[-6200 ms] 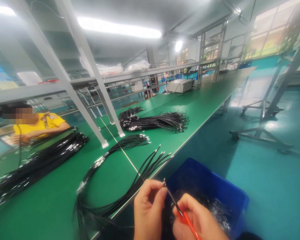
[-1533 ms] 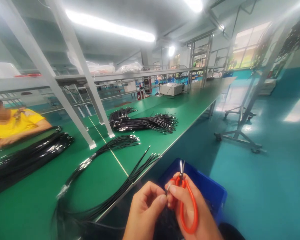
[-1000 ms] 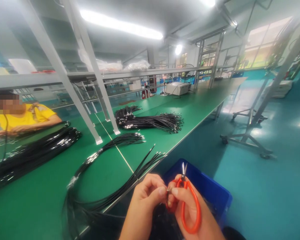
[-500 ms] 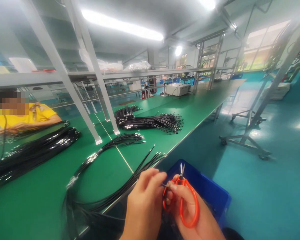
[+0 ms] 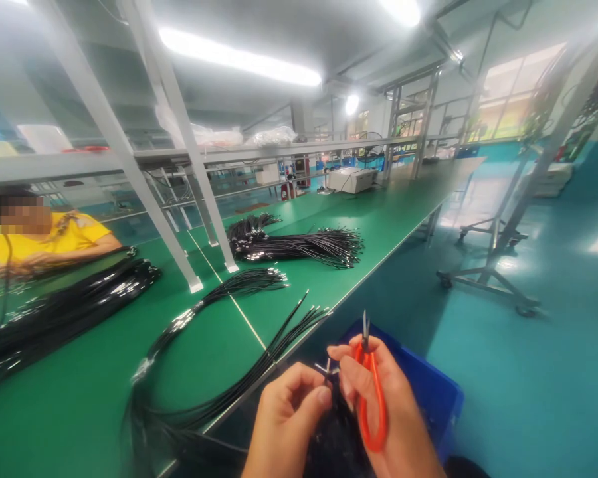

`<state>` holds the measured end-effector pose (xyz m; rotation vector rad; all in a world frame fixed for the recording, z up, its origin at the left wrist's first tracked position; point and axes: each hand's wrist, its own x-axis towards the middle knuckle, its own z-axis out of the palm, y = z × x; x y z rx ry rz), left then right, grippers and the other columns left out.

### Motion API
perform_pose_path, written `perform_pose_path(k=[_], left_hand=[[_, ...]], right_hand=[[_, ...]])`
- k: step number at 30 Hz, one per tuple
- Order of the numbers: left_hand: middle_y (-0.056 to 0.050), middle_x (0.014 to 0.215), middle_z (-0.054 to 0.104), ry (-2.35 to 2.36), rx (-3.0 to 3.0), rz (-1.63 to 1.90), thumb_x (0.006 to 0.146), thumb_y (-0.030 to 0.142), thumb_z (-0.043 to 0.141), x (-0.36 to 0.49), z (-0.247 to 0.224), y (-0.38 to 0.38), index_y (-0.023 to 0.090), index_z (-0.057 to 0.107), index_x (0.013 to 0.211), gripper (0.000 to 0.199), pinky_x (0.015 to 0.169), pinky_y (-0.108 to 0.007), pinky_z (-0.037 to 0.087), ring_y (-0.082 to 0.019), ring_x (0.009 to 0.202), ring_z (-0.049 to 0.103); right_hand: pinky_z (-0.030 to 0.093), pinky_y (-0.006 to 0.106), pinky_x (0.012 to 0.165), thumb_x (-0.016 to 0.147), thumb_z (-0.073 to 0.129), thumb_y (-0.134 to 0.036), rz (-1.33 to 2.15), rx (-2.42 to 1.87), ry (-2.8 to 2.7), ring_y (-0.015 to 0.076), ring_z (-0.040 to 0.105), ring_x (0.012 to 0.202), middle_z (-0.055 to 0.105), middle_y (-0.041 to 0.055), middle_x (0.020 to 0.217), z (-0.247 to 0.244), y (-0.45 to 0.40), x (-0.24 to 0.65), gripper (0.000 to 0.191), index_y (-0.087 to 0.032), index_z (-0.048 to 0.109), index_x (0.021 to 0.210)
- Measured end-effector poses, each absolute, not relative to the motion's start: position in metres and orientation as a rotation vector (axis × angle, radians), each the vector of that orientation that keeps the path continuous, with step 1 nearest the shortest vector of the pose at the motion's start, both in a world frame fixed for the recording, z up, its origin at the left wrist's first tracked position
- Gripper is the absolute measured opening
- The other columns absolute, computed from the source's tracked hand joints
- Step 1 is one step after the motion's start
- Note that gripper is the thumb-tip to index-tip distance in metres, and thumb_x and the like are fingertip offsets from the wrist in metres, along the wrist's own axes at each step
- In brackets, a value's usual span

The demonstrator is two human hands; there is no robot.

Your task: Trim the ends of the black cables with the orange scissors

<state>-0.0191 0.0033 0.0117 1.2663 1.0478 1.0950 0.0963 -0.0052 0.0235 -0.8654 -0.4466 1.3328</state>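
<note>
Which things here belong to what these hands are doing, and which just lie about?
Probably in use:
red-handled scissors, in the right hand
cable end, pinched by the left hand
curving black cable bundle on the table
blue bin, below

Seemingly just lying about:
white box
plastic bags on the shelf
wheeled stand

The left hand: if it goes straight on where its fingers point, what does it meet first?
Probably the right hand, just past the wire end at the left hand; the depth is hard to judge.

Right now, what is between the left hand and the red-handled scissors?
In the head view, a cable end and the right hand's fingers lie between them.
</note>
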Motion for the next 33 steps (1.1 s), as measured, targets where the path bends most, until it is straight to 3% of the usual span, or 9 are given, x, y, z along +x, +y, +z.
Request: perform_pose_path(k=[3, 10, 14, 18, 26, 30, 33], left_hand=[[0.004, 0.051, 0.053, 1.023, 1.158, 1.128, 0.067, 0.034, 0.073, -0.017, 0.012, 0.004, 0.014, 0.061, 0.060, 0.024, 0.044, -0.018, 0.030, -0.006, 0.044, 0.038], [0.002, 0.050, 0.055, 0.932, 1.079, 1.087, 0.065, 0.040, 0.075, -0.021, 0.007, 0.007, 0.014, 0.061, 0.060, 0.030, 0.041, -0.017, 0.024, -0.005, 0.042, 0.034], [0.002, 0.050, 0.055, 0.964, 1.066, 1.093, 0.065, 0.039, 0.075, -0.022, 0.009, 0.007, 0.013, 0.061, 0.060, 0.030, 0.040, -0.017, 0.023, -0.005, 0.041, 0.035], [0.004, 0.048, 0.050, 0.962, 1.083, 1.113, 0.065, 0.038, 0.075, -0.021, 0.012, 0.006, 0.013, 0.060, 0.059, 0.030, 0.042, -0.017, 0.025, -0.005, 0.042, 0.036], [0.005, 0.048, 0.049, 0.970, 1.073, 1.135, 0.064, 0.038, 0.076, -0.020, 0.016, 0.003, 0.013, 0.060, 0.059, 0.030, 0.042, -0.017, 0.026, -0.005, 0.043, 0.035], [0.003, 0.053, 0.056, 0.967, 1.098, 1.159, 0.067, 0.038, 0.076, -0.025, 0.015, 0.005, 0.014, 0.063, 0.062, 0.028, 0.044, -0.016, 0.030, -0.006, 0.045, 0.040], [0.001, 0.057, 0.061, 0.979, 1.067, 1.167, 0.067, 0.039, 0.076, -0.030, 0.014, 0.008, 0.015, 0.066, 0.066, 0.026, 0.044, -0.016, 0.032, -0.006, 0.045, 0.042]], right_hand=[[0.042, 0.019, 0.053, 0.063, 0.081, -0.023, 1.301, -0.868, -0.505, 0.0091, 0.051, 0.057, 0.063, -0.0057, 0.069, 0.026, -0.003, 0.094, 0.037, -0.023, 0.052, 0.085], [0.043, 0.020, 0.055, 0.065, 0.076, -0.021, 1.440, -0.806, -0.427, 0.0092, 0.049, 0.055, 0.056, -0.0066, 0.061, 0.021, -0.008, 0.096, 0.026, -0.022, 0.054, 0.080], [0.040, 0.019, 0.048, 0.065, 0.076, -0.023, 1.154, -0.984, -0.560, 0.0093, 0.050, 0.051, 0.063, -0.0056, 0.067, 0.018, -0.011, 0.098, 0.027, -0.025, 0.056, 0.082], [0.046, 0.023, 0.058, 0.066, 0.072, -0.018, 0.865, -1.015, -0.771, 0.0140, 0.058, 0.064, 0.070, -0.0004, 0.080, 0.019, -0.012, 0.092, 0.020, -0.025, 0.060, 0.080], [0.043, 0.026, 0.052, 0.068, 0.066, -0.017, 0.431, -1.188, -1.014, 0.0161, 0.057, 0.053, 0.065, -0.0027, 0.065, 0.013, -0.011, 0.084, 0.014, -0.029, 0.060, 0.073], [0.044, 0.028, 0.053, 0.067, 0.061, -0.014, 0.349, -1.209, -1.071, 0.0184, 0.057, 0.054, 0.064, -0.0015, 0.062, 0.007, -0.015, 0.085, 0.017, -0.031, 0.061, 0.071], [0.045, 0.028, 0.054, 0.067, 0.064, -0.018, 0.486, -1.244, -1.047, 0.0183, 0.057, 0.054, 0.064, -0.0006, 0.063, 0.005, -0.022, 0.088, 0.013, -0.030, 0.061, 0.073]])
